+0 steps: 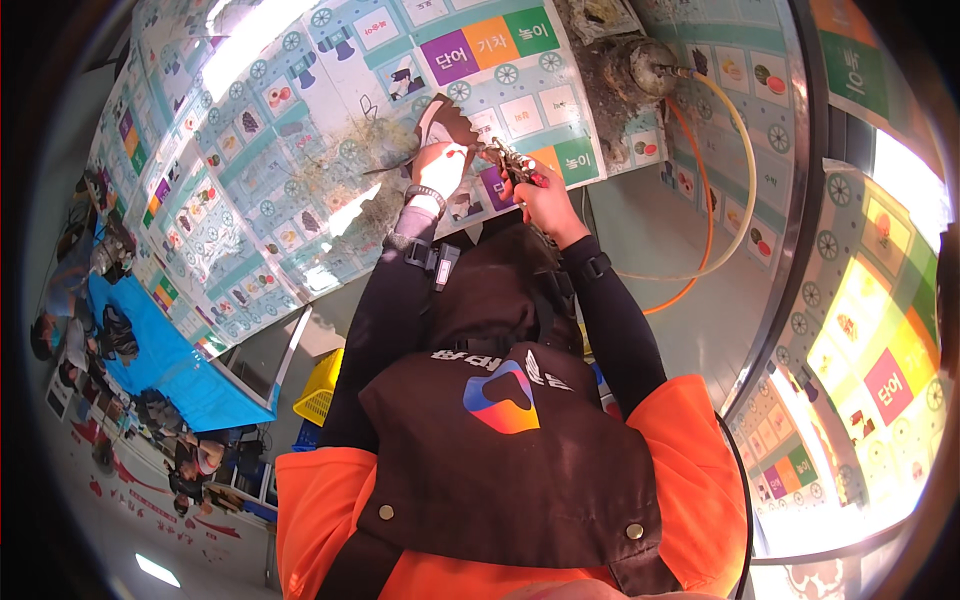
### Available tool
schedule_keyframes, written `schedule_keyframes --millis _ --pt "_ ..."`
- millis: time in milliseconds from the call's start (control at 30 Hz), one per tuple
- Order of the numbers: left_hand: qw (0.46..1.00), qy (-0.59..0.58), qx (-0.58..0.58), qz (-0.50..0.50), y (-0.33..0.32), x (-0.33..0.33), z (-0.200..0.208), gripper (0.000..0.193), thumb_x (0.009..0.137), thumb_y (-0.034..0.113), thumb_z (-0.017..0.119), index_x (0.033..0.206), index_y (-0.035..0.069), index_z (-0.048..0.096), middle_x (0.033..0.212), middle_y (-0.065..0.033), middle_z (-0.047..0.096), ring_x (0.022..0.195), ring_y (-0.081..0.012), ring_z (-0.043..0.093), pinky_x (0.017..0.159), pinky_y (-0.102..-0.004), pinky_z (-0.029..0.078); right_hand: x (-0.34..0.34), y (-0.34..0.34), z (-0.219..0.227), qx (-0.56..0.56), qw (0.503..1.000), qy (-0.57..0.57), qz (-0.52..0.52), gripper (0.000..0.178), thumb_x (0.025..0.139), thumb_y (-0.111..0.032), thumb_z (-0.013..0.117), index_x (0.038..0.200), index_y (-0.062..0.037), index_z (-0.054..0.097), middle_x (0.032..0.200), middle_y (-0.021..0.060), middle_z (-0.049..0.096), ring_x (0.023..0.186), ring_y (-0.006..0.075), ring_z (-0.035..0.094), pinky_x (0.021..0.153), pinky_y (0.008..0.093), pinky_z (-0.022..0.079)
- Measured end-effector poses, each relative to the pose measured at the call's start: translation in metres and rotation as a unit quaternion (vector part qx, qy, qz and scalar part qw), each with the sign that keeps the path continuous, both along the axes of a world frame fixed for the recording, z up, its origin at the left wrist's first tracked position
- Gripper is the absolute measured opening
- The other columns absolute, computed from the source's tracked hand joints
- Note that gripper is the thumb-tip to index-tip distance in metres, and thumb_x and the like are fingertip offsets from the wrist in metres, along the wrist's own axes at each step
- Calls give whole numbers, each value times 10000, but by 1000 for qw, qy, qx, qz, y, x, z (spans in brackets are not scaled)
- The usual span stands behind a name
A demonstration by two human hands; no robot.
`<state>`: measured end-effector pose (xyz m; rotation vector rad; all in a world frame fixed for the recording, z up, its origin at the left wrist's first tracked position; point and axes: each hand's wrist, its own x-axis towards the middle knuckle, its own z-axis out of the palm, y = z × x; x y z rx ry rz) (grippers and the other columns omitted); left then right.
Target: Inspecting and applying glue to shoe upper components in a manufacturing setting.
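My left hand (440,172) is closed on a flat piece with a jagged brown edge and a pale middle, shaped like a shoe part (446,122); its exact kind is unclear. Close beside it, my right hand (548,206) is wrapped round a metal spray gun (511,162) with a red part, its front end pointing toward the piece. Both hands are over the near edge of the table (330,130), whose printed cover is stained around the work spot. Part of the gun is hidden in my fingers.
A yellow hose (752,160) and an orange hose (708,200) loop on the right, below a crusted metal pot (652,70). A yellow basket (320,388) stands by my left arm. People sit farther left, near a blue-covered table (165,345). Printed panels (870,330) rise at right.
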<state>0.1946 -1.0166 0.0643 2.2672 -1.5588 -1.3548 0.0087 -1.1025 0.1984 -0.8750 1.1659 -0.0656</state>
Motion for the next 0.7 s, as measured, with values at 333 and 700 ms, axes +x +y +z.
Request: schedule_keyframes --millis 333,700 --pt "999 26 -19 -11 3 -1 -4 476 736 60 650 1191 84 510 1179 -94 554 966 -258 602 801 -340 497 -2 1 -11 2 1000 10 -15 217 706 -47 517 908 -12 586 687 36 571 540 101 485 489 242 376" --pt "998 13 20 -51 -4 -2 8 486 748 57 632 1212 41 488 1177 -133 550 1051 -264 563 874 -339 467 1 -1 -9 -10 1000 14 -4 215 688 -32 508 890 -2 577 682 34 547 587 106 488 533 246 387"
